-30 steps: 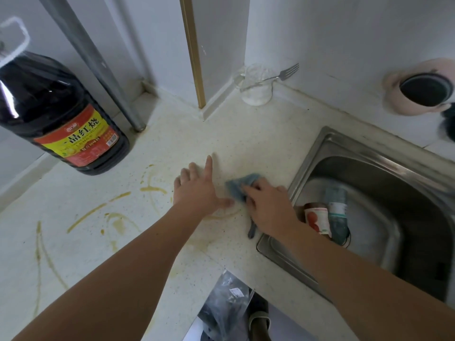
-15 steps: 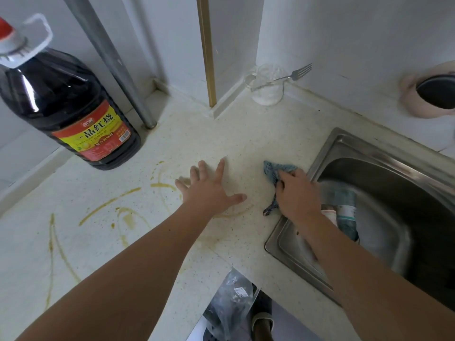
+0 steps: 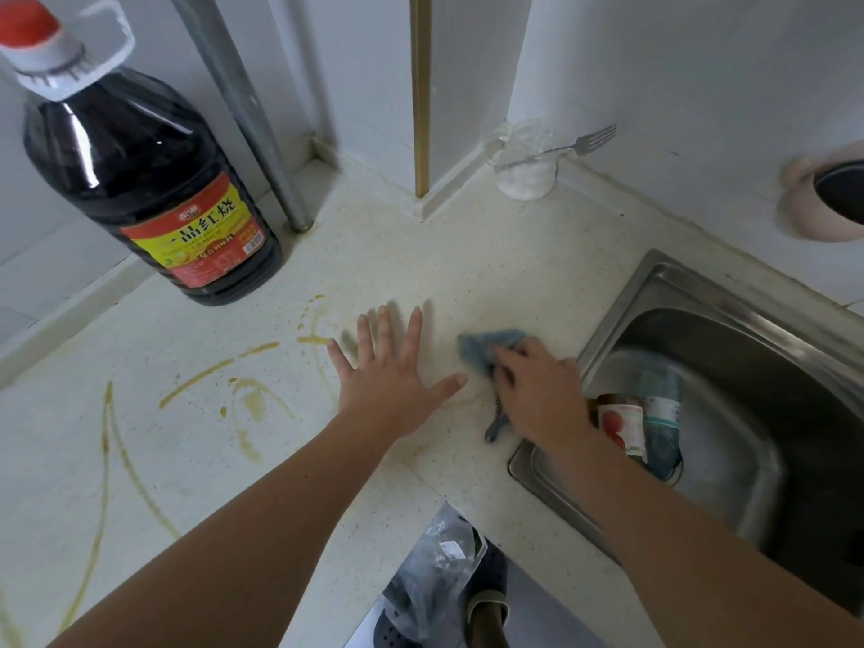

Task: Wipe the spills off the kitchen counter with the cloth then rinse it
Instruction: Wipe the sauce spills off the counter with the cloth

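A small blue cloth [image 3: 484, 349] lies on the speckled cream counter [image 3: 467, 273], left of the steel sink [image 3: 622, 297]. My right hand [image 3: 542, 390] grips it, fingers curled over it and pressing it down; a dark tail of the cloth sticks out below the hand. My left hand [image 3: 397, 371] rests flat on the counter with fingers spread, just left of the cloth. Brown streaks of spill [image 3: 252, 399] curve across the counter left of my left hand.
A large dark sauce bottle [image 3: 140, 180] with a red cap stands at the back left beside a grey pipe [image 3: 252, 114]. A glass with a fork [image 3: 528, 166] sits in the corner. Bottles [image 3: 640, 423] lie in the sink. A pink pot [image 3: 827, 198] stands at the right.
My right hand has slid the cloth back left from the sink's edge toward my left hand. My left hand stays planted on the counter.
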Motion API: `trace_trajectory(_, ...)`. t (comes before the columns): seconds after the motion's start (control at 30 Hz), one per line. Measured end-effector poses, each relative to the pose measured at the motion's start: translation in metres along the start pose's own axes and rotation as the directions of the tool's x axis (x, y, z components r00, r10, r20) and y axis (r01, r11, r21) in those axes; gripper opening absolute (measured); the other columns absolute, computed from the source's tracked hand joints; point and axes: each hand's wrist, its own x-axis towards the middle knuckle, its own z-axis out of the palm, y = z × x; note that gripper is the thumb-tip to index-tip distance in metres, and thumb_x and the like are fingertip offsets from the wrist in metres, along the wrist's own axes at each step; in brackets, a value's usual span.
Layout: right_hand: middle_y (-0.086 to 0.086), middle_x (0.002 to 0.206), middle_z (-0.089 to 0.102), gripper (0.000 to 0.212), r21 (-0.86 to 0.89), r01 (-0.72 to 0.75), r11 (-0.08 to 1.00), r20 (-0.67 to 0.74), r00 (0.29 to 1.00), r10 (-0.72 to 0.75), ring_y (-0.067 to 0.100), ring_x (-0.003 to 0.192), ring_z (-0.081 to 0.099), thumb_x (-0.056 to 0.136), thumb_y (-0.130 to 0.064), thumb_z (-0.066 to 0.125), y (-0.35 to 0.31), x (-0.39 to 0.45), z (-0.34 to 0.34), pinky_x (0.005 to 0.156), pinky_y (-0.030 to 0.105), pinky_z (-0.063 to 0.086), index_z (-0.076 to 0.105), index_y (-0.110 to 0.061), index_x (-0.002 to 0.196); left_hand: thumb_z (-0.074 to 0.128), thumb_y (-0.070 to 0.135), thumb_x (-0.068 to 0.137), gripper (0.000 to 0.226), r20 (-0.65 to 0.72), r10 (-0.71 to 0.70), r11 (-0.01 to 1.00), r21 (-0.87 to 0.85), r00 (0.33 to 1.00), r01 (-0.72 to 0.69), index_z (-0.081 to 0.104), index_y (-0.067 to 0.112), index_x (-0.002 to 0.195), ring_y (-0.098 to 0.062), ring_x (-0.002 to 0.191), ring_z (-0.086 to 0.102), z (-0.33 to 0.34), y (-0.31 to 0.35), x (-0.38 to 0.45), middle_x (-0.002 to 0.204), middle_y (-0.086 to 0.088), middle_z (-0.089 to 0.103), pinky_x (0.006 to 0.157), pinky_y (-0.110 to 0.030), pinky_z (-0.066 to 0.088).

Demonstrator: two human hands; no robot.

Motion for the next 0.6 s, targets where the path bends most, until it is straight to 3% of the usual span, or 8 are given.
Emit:
trace_trajectory(0.07, 0.006, 0.134, 0.056, 0.042, 0.008, -0.271, 0.962, -0.037, 0.962, 0.271, 0.026, 0.108, 0.063, 0.107, -0.035, 0.047, 0.01, 0.013, -0.007, 0.101, 0.046, 0.045, 0.055, -0.029, 0.148, 0.005, 0.1, 0.075, 0.109, 0.009, -0.019, 1.0, -0.01, 1.0, 0.019, -0.033, 0.035, 0.155, -0.034, 0.155, -0.025, 0.002, -0.006, -0.003, 0.167, -0.009, -0.031, 0.118, -0.072, -0.005)
trace_trajectory(0.1, 0.006, 0.135, 0.055, 0.043, 0.0, -0.325, 0.946, -0.043, 0.945, 0.325, 0.026, 0.109, 0.062, 0.108, -0.036, 0.046, 0.004, 0.014, -0.008, 0.103, 0.046, 0.044, 0.053, -0.028, 0.15, 0.005, 0.1, 0.074, 0.11, 0.014, -0.031, 0.999, -0.017, 0.999, 0.031, -0.033, 0.036, 0.154, -0.033, 0.154, -0.026, 0.003, -0.008, -0.005, 0.167, -0.008, -0.031, 0.118, -0.073, -0.005)
trace_trajectory(0.2, 0.004, 0.125, 0.058, 0.041, 0.026, -0.041, 0.999, 0.014, 0.999, 0.041, 0.025, 0.097, 0.064, 0.105, -0.032, 0.052, -0.032, 0.001, 0.003, 0.088, 0.041, 0.041, 0.059, -0.027, 0.145, 0.008, 0.102, 0.072, 0.112, 0.015, -0.057, 0.998, -0.041, 0.998, 0.057, -0.032, 0.037, 0.155, -0.033, 0.154, -0.026, 0.005, -0.011, -0.011, 0.167, -0.007, -0.03, 0.118, -0.072, -0.007)
trace_trajectory(0.27, 0.003, 0.122, 0.06, 0.039, -0.008, 0.111, 0.994, 0.048, 0.993, -0.111, 0.024, 0.093, 0.065, 0.104, -0.03, 0.054, -0.031, 0.001, 0.006, 0.085, 0.04, 0.039, 0.062, -0.029, 0.142, 0.01, 0.102, 0.071, 0.114, 0.006, -0.061, 0.997, -0.044, 0.998, 0.061, -0.03, 0.037, 0.155, -0.034, 0.155, -0.025, 0.006, -0.015, -0.018, 0.168, -0.008, -0.029, 0.118, -0.073, -0.007)
trace_trajectory(0.4, 0.006, 0.133, 0.056, 0.041, -0.011, -0.274, 0.962, -0.026, 0.962, 0.274, 0.027, 0.105, 0.062, 0.106, -0.031, 0.049, -0.01, 0.029, -0.007, 0.094, 0.042, 0.041, 0.058, -0.028, 0.146, 0.012, 0.102, 0.072, 0.114, -0.012, -0.078, 0.996, -0.041, 0.997, 0.078, -0.029, 0.036, 0.156, -0.035, 0.155, -0.025, 0.006, -0.031, -0.031, 0.168, -0.009, -0.029, 0.117, -0.074, -0.005)
trace_trajectory(0.43, 0.006, 0.132, 0.056, 0.041, 0.008, -0.243, 0.97, -0.024, 0.97, 0.243, 0.028, 0.105, 0.062, 0.105, -0.03, 0.051, -0.018, 0.027, -0.006, 0.09, 0.042, 0.04, 0.059, -0.026, 0.145, 0.012, 0.102, 0.072, 0.114, -0.014, -0.086, 0.995, -0.045, 0.996, 0.085, -0.028, 0.036, 0.157, -0.035, 0.155, -0.024, 0.007, -0.035, -0.032, 0.168, -0.009, -0.029, 0.118, -0.074, -0.005)
trace_trajectory(0.53, 0.001, 0.121, 0.059, 0.041, 0.069, 0.125, 0.99, 0.077, 0.989, -0.13, 0.024, 0.099, 0.063, 0.101, -0.027, 0.058, -0.047, 0.004, 0.013, 0.082, 0.039, 0.039, 0.063, -0.027, 0.142, 0.009, 0.102, 0.073, 0.112, -0.01, -0.087, 0.995, -0.059, 0.996, 0.086, -0.026, 0.037, 0.157, -0.033, 0.155, -0.025, 0.01, -0.04, -0.036, 0.168, -0.007, -0.029, 0.118, -0.073, -0.006)
trace_trajectory(0.6, 0.0, 0.123, 0.06, 0.04, 0.038, 0.167, 0.985, 0.091, 0.981, -0.17, 0.022, 0.1, 0.063, 0.102, -0.029, 0.057, -0.037, 0.006, 0.013, 0.085, 0.039, 0.038, 0.062, -0.031, 0.142, 0.007, 0.101, 0.074, 0.11, -0.013, -0.081, 0.995, -0.059, 0.997, 0.08, -0.026, 0.037, 0.158, -0.032, 0.155, -0.026, 0.012, -0.043, -0.039, 0.168, -0.006, -0.03, 0.119, -0.072, -0.006)
